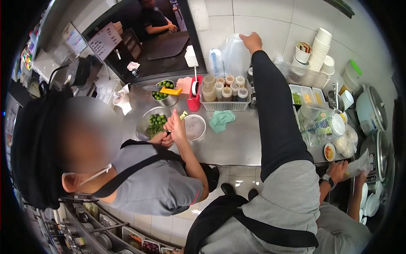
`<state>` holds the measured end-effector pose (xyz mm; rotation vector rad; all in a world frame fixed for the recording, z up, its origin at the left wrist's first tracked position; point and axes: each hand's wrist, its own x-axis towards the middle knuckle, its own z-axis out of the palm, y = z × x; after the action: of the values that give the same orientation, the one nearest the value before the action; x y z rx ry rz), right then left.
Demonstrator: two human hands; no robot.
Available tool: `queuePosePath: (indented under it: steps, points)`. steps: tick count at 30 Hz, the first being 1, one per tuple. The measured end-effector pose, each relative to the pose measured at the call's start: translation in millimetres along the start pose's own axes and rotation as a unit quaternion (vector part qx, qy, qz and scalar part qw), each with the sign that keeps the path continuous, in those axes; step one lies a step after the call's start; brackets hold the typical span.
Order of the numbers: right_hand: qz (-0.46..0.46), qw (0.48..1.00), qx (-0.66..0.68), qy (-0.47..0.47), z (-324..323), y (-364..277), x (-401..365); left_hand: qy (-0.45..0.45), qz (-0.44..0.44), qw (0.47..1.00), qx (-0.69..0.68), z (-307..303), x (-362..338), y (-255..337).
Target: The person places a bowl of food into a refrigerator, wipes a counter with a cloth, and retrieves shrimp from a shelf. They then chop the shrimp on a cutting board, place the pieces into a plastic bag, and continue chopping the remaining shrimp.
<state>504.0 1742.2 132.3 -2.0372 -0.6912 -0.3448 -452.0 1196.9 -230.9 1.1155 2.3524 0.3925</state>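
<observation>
One translucent plastic jug [234, 55] stood at the very back of the steel bench [237, 146], against the tiled wall and just behind a white basket of lidded sauce tubs [224, 96]. It was probably kept there to leave the front free for prep, so the right hand [252, 42] met it only at the full stretch of a black-sleeved arm. That hand lay on the jug's top with fingers curled over it, though whether they gripped I could not tell, and the left hand was out of view. Nearer, a green cloth [221, 119] lay by the basket, and a co-worker's hands [170, 129], held close together, worked at the edge of a metal bowl [149, 122] of green produce.
</observation>
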Motion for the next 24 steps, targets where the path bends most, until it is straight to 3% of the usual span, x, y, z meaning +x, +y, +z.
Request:
queuePosePath:
  steps: [1, 3, 5, 7, 8, 10, 11, 13, 14, 15, 17, 18, 19, 21, 24]
  points:
    - [-0.006, 0.995, -0.052, -0.08, -0.4, -6.4, 3.1, -0.005, 0.002, 1.0, 0.001, -1.4, 1.2, 5.4]
    - [-0.088, 0.992, -0.059, -0.067, -16.4, -39.1, 10.9, -0.011, 0.007, 1.0, 0.005, -1.2, 5.3, 18.8]
    - [-0.116, 0.99, 0.079, 0.001, -39.6, -79.8, 31.5, -0.019, 0.014, 1.0, 0.008, -1.2, 10.3, 29.3]
    - [-0.176, 0.95, 0.217, 0.137, -54.4, -106.5, 41.0, -0.025, 0.021, 0.999, 0.011, -2.7, 15.3, 35.2]
    - [-0.176, 0.951, 0.215, 0.136, -50.7, -98.2, 47.3, -0.027, 0.025, 0.999, 0.011, -2.6, 17.5, 37.4]
    - [-0.239, 0.967, -0.046, -0.075, -41.1, -74.2, 58.6, -0.031, 0.032, 0.999, 0.008, -0.7, 21.8, 42.2]
    - [-0.24, 0.967, -0.046, -0.073, -35.1, -64.8, 56.2, -0.032, 0.036, 0.999, 0.008, -0.7, 23.8, 43.4]
    - [-0.236, 0.922, -0.194, -0.238, -28.8, -48.1, 39.9, -0.035, 0.044, 0.998, 0.006, 1.5, 27.8, 48.4]
    - [-0.278, 0.949, -0.093, -0.115, -3.7, -24.6, 46.3, -0.038, 0.05, 0.998, 0.007, 1.0, 28.8, 50.0]
    - [-0.276, 0.949, -0.096, -0.116, -16.7, -31.6, 36.6, -0.04, 0.055, 0.998, 0.005, 0.9, 31.0, 50.2]
    - [-0.332, 0.934, -0.011, 0.133, -67.5, -65.7, -1.3, -0.042, 0.059, 0.997, 0.008, 0.1, 34.3, 51.0]
    - [-0.407, 0.904, -0.088, 0.094, -82.8, -69.6, -11.2, -0.039, 0.059, 0.997, 0.011, -0.6, 34.8, 53.6]
    - [-0.407, 0.904, -0.091, 0.092, -75.1, -61.6, -5.7, -0.036, 0.06, 0.997, 0.014, -1.4, 35.1, 56.6]
    - [-0.283, 0.927, -0.173, -0.173, -54.9, -42.2, 4.5, -0.032, 0.06, 0.997, 0.021, -5.9, 31.0, 57.5]
    - [-0.268, 0.936, -0.155, -0.168, -35.2, -32.5, 14.8, -0.059, 0.071, 0.996, -0.005, -6.2, 31.5, 57.1]
